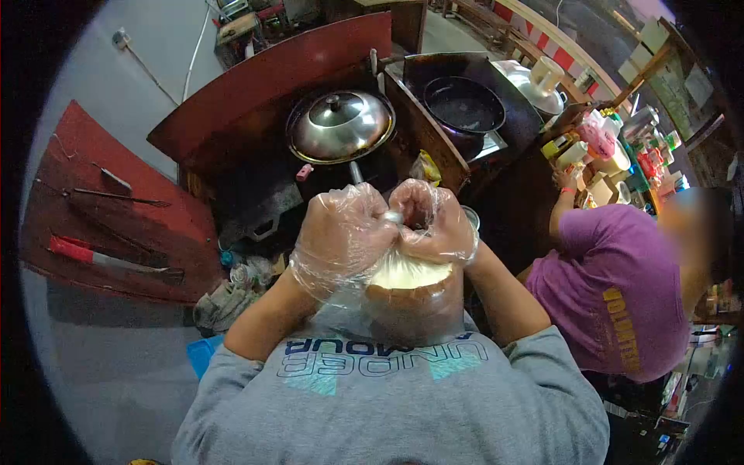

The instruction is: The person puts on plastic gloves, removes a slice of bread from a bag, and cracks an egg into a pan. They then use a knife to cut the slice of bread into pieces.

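Clear plastic gloves cover both my hands. In front of my chest hangs a clear plastic bag (415,310) with something pale on top and brown below inside it. My left hand (345,232) is closed on the gathered neck of the bag, its fingers curled. Right beside it, my right hand (435,221) pinches the same twisted plastic, thumb and fingers together. The two hands nearly touch at the bag's neck. What exactly is in the bag I cannot make out.
Beyond my hands, a wok with a domed metal lid (341,124) sits on a stove, with a dark pan (465,105) to its right. A person in a purple shirt (620,287) stands at right, reaching toward a cluttered table. Red boards (116,217) stand at left.
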Motion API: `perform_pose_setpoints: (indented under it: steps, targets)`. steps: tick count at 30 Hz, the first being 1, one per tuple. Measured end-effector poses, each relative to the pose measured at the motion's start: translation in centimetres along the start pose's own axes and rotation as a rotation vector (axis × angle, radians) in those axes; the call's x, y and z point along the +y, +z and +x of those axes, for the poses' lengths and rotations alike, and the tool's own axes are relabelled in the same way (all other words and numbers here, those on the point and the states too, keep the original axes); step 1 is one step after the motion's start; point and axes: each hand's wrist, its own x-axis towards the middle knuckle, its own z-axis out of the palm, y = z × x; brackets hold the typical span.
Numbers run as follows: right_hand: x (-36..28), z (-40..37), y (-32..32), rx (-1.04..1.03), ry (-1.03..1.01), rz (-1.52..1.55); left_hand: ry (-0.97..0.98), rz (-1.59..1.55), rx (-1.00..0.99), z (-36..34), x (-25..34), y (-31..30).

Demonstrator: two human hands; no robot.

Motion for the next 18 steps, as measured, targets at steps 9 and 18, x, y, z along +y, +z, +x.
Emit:
perform_pose_setpoints:
  steps: [9, 18]
  targets:
    - [0.6, 0.0, 0.4, 0.008, 0.098, 0.095, -0.056, -0.018, -0.064, -0.2, -0.7, 0.0]
    - [1.3, -0.1, 0.4, 0.135, 0.164, 0.019, 0.003, 0.032, -0.054, -0.3, -1.0, 0.5]
